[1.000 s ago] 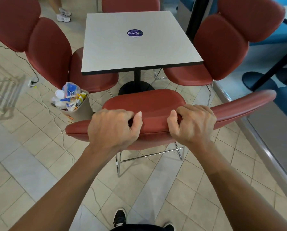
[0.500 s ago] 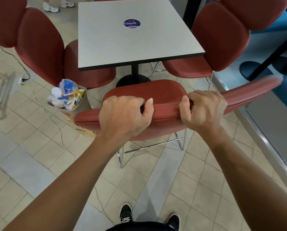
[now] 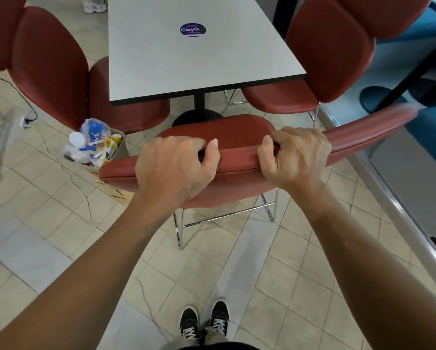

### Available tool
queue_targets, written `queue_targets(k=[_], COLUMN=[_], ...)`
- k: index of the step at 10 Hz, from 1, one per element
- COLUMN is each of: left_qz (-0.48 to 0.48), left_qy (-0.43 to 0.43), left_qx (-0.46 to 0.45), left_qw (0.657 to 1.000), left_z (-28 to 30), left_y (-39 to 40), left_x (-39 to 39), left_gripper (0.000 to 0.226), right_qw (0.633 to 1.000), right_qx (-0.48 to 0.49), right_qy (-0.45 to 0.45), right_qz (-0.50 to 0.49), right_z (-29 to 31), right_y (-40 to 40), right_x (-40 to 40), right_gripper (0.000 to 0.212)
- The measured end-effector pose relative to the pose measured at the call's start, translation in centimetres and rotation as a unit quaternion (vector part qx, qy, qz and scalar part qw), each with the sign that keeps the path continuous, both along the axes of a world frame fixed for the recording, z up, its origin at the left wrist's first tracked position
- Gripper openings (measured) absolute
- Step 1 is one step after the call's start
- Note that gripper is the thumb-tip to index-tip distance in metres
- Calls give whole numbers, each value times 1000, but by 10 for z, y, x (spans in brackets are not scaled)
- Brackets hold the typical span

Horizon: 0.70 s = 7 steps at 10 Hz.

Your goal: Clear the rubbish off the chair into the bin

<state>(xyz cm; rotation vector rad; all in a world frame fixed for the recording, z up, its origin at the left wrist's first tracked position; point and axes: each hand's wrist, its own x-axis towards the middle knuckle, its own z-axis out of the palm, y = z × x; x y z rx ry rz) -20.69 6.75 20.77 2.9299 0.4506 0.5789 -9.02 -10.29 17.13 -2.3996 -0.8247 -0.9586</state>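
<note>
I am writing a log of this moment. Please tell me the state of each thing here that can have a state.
left hand: shut on chair backrest
right hand: shut on chair backrest
chair: upright, seat bare where visible
bin: upright on floor, heaped with rubbish
rubbish: piled above bin rim
table: bare except a round sticker

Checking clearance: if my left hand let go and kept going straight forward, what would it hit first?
Probably the near edge of the table. The left hand grips the chair backrest pointing toward it; depth is hard to judge.
</note>
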Motion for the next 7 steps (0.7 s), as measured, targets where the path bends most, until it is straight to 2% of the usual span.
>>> queue_targets(k=[2, 3, 4, 7], left_qz=[6, 0, -30, -156], left_qy=[34, 90, 99, 36], left_qx=[-28, -116, -121, -102], left_qw=[999, 989, 987, 982], left_z=[6, 14, 30, 78], left_y=[-1, 6, 16, 85], left_x=[-1, 7, 23, 90], left_gripper=[47, 38, 30, 26], right_qw=[994, 982, 971, 963], right_qx=[-45, -51, -23, 13], right_qy=[101, 181, 237, 236], right_qz=[-18, -7, -2, -129], right_z=[13, 26, 45, 102], right_y=[-1, 2, 10, 67], right_x=[-7, -11, -10, 9], right_gripper=[40, 36, 29, 22])
